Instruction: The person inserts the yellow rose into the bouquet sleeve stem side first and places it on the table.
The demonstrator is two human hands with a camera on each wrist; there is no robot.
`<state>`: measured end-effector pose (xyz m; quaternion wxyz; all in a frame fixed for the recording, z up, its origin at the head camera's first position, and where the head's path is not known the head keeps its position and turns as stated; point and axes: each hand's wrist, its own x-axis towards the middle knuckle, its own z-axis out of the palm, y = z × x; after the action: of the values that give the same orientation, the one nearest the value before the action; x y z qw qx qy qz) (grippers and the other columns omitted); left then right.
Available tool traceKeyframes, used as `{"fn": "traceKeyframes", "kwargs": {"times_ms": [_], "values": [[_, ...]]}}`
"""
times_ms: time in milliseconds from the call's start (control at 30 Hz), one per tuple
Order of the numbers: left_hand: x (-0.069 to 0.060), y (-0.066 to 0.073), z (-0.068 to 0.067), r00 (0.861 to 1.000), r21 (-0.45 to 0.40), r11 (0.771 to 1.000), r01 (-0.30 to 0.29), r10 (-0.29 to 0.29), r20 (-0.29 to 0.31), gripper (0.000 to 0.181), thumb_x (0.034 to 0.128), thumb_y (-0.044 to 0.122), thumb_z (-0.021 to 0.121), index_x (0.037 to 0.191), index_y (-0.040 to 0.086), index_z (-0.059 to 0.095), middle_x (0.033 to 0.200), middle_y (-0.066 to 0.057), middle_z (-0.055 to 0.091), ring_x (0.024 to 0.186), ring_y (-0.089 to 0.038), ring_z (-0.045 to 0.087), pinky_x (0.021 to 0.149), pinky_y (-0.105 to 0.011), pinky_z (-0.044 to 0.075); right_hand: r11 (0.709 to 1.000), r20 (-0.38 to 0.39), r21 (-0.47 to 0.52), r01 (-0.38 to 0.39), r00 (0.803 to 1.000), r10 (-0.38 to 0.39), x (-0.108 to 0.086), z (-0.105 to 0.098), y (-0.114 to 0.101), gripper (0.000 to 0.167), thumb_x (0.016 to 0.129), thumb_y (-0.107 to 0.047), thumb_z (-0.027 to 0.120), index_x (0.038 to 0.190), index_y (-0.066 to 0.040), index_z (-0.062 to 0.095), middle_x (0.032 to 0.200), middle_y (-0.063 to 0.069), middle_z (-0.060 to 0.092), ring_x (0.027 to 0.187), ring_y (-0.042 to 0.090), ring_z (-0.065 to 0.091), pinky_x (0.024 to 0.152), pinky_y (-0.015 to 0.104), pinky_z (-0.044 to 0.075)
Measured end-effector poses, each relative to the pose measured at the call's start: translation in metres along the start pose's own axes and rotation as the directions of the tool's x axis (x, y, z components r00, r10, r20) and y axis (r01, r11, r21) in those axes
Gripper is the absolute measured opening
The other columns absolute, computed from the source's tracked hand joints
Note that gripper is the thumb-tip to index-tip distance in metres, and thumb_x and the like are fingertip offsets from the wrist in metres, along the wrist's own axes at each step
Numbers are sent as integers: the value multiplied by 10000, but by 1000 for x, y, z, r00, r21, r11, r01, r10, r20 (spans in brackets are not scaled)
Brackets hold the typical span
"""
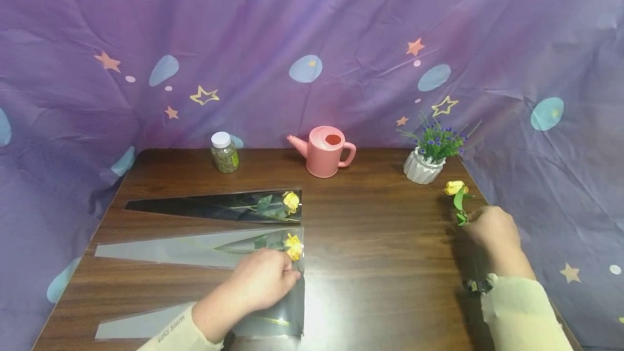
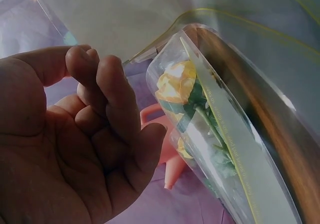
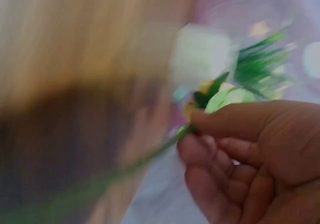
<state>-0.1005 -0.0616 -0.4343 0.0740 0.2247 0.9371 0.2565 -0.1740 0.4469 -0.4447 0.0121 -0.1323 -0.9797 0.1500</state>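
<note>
My right hand (image 1: 493,232) pinches the green stem of a yellow artificial rose (image 1: 455,187) between thumb and fingers, over the table's right side. In the right wrist view the stem (image 3: 145,159) trails to the lower left, blurred. My left hand (image 1: 265,279) has its thumb and fingertips together at the upper right corner of the nearest flower sleeve (image 1: 141,323); in the left wrist view the clear film (image 2: 130,18) rises from the fingertips. Behind it lie a grey sleeve (image 1: 146,248) and a black sleeve (image 1: 170,206), each with a yellow rose inside.
Along the back of the wooden table (image 1: 370,242) stand a white-lidded jar (image 1: 225,153), a pink watering can (image 1: 323,153) and a white pot (image 1: 424,167) of purple-flowered greenery. A purple patterned cloth (image 1: 312,26) hangs behind and at both sides.
</note>
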Motion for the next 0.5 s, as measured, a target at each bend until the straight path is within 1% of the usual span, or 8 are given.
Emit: {"fn": "traceKeyframes", "kwargs": {"times_ms": [100, 133, 200, 233, 267, 333, 433, 500], "values": [[0, 0, 0, 1000, -6, 1000, 0, 0, 0, 427, 951, 279, 761, 637, 231, 474, 595, 92, 448, 546, -85, 432, 503, -326, 384, 984, -104, 144, 108, 990, -94, -12, -5, -29, 208, 875, -184, 780, 898, 22, 764, 785, 135, 734, 645, 199, 623, 577, 373, 481], [0, 1, 0, 1000, -8, 1000, 3, -3, 0, 433, 951, 279, 759, 635, 232, 467, 591, 94, 441, 541, -83, 427, 498, -321, 380, 971, -132, 203, 125, 986, -100, -16, -8, -40, 214, 870, -128, 775, 967, 61, 761, 805, 139, 747, 641, 153, 621, 578, 335, 484], [0, 1, 0, 1000, -16, 1000, 8, -8, 2, 442, 952, 279, 757, 631, 235, 456, 583, 101, 429, 528, -77, 417, 489, -311, 369, 937, -184, 309, 163, 977, -109, -22, -12, -60, 222, 895, -79, 771, 1021, 101, 738, 786, 90, 745, 626, 48, 602, 574, 252, 488], [0, 1, 1, 1000, -18, 1000, 13, -13, 3, 448, 952, 281, 758, 630, 237, 450, 581, 103, 423, 525, -75, 414, 485, -309, 364, 908, -209, 375, 187, 971, -114, -26, -12, -71, 218, 901, -54, 778, 1027, 117, 729, 770, 58, 741, 619, 15, 606, 569, 217, 496], [0, 1, 1, 1000, -21, 1000, 17, -17, 2, 451, 951, 280, 759, 628, 238, 447, 578, 104, 419, 521, -74, 411, 482, -307, 360, 867, -231, 452, 211, 966, -115, -29, -12, -81, 212, 904, -24, 781, 1033, 133, 719, 762, 7, 735, 615, -9, 615, 565, 191, 508], [0, 1, 2, 1000, -24, 1000, 18, -18, -8, 445, 950, 282, 761, 632, 238, 452, 580, 105, 422, 521, -73, 410, 480, -308, 357, 759, -270, 599, 256, 957, -110, -39, -11, -102, 199, 897, 36, 783, 1034, 157, 702, 754, -72, 725, 629, -30, 645, 592, 158, 531], [0, 0, 2, 1000, -30, 999, 12, -12, -23, 428, 948, 282, 764, 637, 236, 473, 588, 104, 438, 527, -73, 415, 485, -314, 362, 543, -312, 775, 323, 943, -116, -55, -6, -130, 142, 863, 156, 755, 990, 166, 692, 760, -107, 737, 658, 19, 709, 646, 173, 570], [0, -1, 2, 999, -36, 999, 7, -9, -35, 420, 949, 280, 762, 638, 235, 484, 588, 105, 446, 525, -71, 416, 484, -317, 364, 420, -338, 834, 358, 933, -124, -67, -3, -147, 128, 845, 209, 729, 943, 129, 710, 769, -71, 756, 664, 57, 730, 669, 184, 579]]}}
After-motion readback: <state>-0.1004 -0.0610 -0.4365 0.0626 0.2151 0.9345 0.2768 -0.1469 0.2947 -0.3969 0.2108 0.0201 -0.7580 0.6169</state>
